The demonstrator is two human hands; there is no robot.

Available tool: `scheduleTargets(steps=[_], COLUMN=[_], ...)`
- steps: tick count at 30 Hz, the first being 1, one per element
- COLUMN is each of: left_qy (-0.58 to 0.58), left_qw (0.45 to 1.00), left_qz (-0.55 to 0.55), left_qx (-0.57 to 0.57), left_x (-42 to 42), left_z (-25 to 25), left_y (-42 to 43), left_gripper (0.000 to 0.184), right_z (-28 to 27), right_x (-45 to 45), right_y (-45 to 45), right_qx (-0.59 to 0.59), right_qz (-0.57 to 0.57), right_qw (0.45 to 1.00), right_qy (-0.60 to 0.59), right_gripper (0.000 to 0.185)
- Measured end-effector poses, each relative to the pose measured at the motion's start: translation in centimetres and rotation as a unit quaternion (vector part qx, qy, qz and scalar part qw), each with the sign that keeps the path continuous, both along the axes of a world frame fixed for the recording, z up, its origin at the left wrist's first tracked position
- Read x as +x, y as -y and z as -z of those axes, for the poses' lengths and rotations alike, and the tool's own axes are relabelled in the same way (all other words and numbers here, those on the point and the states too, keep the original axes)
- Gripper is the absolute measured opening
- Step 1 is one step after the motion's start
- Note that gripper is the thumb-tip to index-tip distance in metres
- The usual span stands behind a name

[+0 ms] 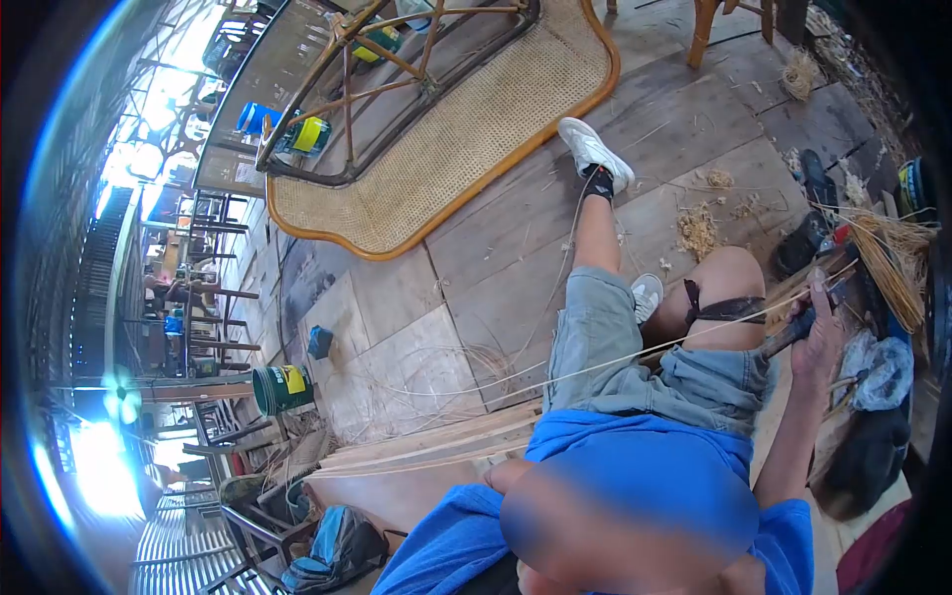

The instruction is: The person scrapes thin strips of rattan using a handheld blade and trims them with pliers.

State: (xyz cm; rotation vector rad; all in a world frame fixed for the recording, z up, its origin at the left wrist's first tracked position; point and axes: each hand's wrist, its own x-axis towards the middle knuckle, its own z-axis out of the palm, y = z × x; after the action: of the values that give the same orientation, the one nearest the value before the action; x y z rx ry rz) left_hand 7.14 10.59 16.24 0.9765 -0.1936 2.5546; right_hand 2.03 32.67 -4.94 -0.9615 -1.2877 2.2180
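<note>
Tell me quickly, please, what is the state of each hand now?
Left hand: cannot be made out, so its state cannot be told.
Right hand: curled at a dark handle and pale strand; exact grip unclear.

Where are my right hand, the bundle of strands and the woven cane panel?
Right hand [821, 342]: head view, middle of the hand.
Bundle of strands [890, 273]: head view, middle of the bundle.
Woven cane panel [496, 117]: head view, woven surface inside the rim.

Legible text: none. Yellow label [297, 378] on the green bucket [269, 393] at left: print too small to read. Second yellow label [308, 134], upper left, on a green container [289, 142]: likewise unreadable.
</note>
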Motion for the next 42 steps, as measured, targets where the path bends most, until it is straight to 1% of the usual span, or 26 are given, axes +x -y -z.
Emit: scheduleTargets(steps=[4, 7, 9, 10, 11, 12, 14, 15, 16, 17, 18, 19, 20, 22, 24, 25, 26, 27, 28, 29, 30, 33, 35, 36, 41, 42], left_qy=[-0.011, -0.043, -0.11, -0.17, -0.23, -0.282, -0.301, -0.343, -0.263, -0.323, -0.022, -0.008, 0.201, 0.39, 0.419, 0.428, 0.437, 0.471, 0.432, 0.533, 0.467, 0.336, 0.306, 0.292, 0.405, 0.425], left_qw=[0.998, 0.948, 0.772, 0.625, 0.473, 0.381, 0.367, 0.362, 0.321, 0.196, 0.196, 0.222, 0.383, 0.51, 0.629, 0.678, 0.717, 0.699, 0.728, 0.723, 0.754, 0.797, 0.745, 0.714, 0.594, 0.571], left_qz=[-0.021, -0.201, -0.408, -0.461, -0.482, -0.437, -0.209, -0.301, -0.335, -0.344, -0.298, -0.354, -0.418, -0.436, -0.45, -0.452, -0.402, -0.373, -0.326, -0.219, -0.192, -0.032, -0.011, 0.0, -0.058, -0.1], left_qx=[-0.063, -0.242, -0.474, -0.606, -0.701, -0.764, -0.855, -0.813, -0.846, -0.86, -0.934, -0.908, -0.799, -0.631, -0.476, -0.391, -0.366, -0.388, -0.421, -0.381, -0.421, -0.5, -0.592, -0.636, -0.693, -0.695], left_x=[-0.6, -2.4, -4.0, -4.9, -5.6, -6.1, -6.8, -7.8, -9.2, -11.7, -12.9, -15.6, -16.2, -18.5, -20.8, -21.2, -20.6, -19.3, -17.9, -16.5, -14.5, -9.8, -8.8, -8.5, -11.3, -12.1], left_z=[0.4, 1.5, 3.3, 4.9, 6.8, 9.6, 15.8, 20.1, 22.6, 23.1, 21.4, 25.5, 24.8, 19.1, 17.6, 17.2, 15.6, 13.6, 13.6, 12.7, 12.6, 14.2, 15.4, 16.0, 18.4, 19.3], left_y=[0.7, 0.8, 0.6, 0.5, 0.7, 1.4, 5.4, 9.6, 14.7, 20.0, 24.2, 32.6, 35.0, 34.3, 29.3, 25.6, 21.0, 15.7, 12.4, 10.1, 8.7, 8.8, 10.7, 12.1, 22.8, 25.8], left_gripper=[0.066, 0.052, 0.043, 0.038, 0.035, 0.031, 0.028, 0.023, 0.019, 0.02, 0.02, 0.021, 0.02, 0.022, 0.025, 0.026, 0.032, 0.036, 0.041, 0.045, 0.045, 0.045, 0.042, 0.041, 0.03, 0.027], right_z=[-0.3, -1.5, -3.6, -4.7, -5.7, -6.5, -7.2, -6.9, -7.1, -7.2, -6.1, -6.0, -5.5, -6.8, -5.9, -5.1, -2.7, -2.9, -2.9, -2.9, -3.1, -4.2, -2.5, -1.7, -0.9, -1.2], right_x=[-0.1, 0.0, 0.4, 0.8, 1.2, 1.4, 1.1, 1.1, 1.5, 1.8, 2.5, 2.6, 2.4, 0.1, -1.3, -2.3, -2.8, -3.2, -3.6, -4.0, -4.4, -5.2, -5.1, -5.1, -2.8, -1.8], right_y=[0.3, 0.5, 1.8, 2.5, 3.1, 3.7, 1.1, -3.0, -7.4, -12.4, -18.3, -18.6, -18.7, -7.3, 3.4, 7.2, 11.1, 14.6, 16.3, 17.4, 17.6, 13.2, 8.7, 5.9, -7.4, -9.2], right_qx=[0.006, -0.02, -0.006, 0.001, -0.015, -0.032, -0.045, -0.044, -0.005, 0.034, 0.027, -0.018, -0.061, -0.049, -0.195, -0.309, -0.319, -0.246, -0.293, -0.34, -0.384, -0.325, -0.319, -0.271, -0.19, -0.125], right_qz=[-0.011, -0.021, -0.077, -0.107, -0.122, -0.137, -0.094, -0.038, 0.038, 0.113, 0.129, 0.104, 0.081, -0.063, -0.194, -0.363, -0.455, -0.487, -0.465, -0.438, -0.409, -0.313, -0.263, -0.218, -0.066, 0.016], right_qw=[1.0, 1.0, 0.997, 0.994, 0.992, 0.988, 0.988, 0.989, 0.987, 0.977, 0.969, 0.981, 0.987, 0.996, 0.959, 0.871, 0.824, 0.833, 0.832, 0.83, 0.827, 0.892, 0.907, 0.936, 0.976, 0.99], right_qy=[-0.015, -0.002, -0.005, -0.003, -0.029, -0.057, -0.111, -0.133, -0.155, -0.178, -0.209, -0.165, -0.124, -0.036, 0.076, 0.116, 0.112, 0.086, 0.072, 0.058, 0.043, 0.009, -0.083, -0.056, -0.079, -0.061], right_gripper=[0.015, 0.014, 0.013, 0.013, 0.013, 0.013, 0.013, 0.012, 0.012, 0.012, 0.018, 0.02, 0.023, 0.031, 0.023, 0.02, 0.024, 0.026, 0.026, 0.026, 0.026, 0.023, 0.023, 0.02, 0.013, 0.014])
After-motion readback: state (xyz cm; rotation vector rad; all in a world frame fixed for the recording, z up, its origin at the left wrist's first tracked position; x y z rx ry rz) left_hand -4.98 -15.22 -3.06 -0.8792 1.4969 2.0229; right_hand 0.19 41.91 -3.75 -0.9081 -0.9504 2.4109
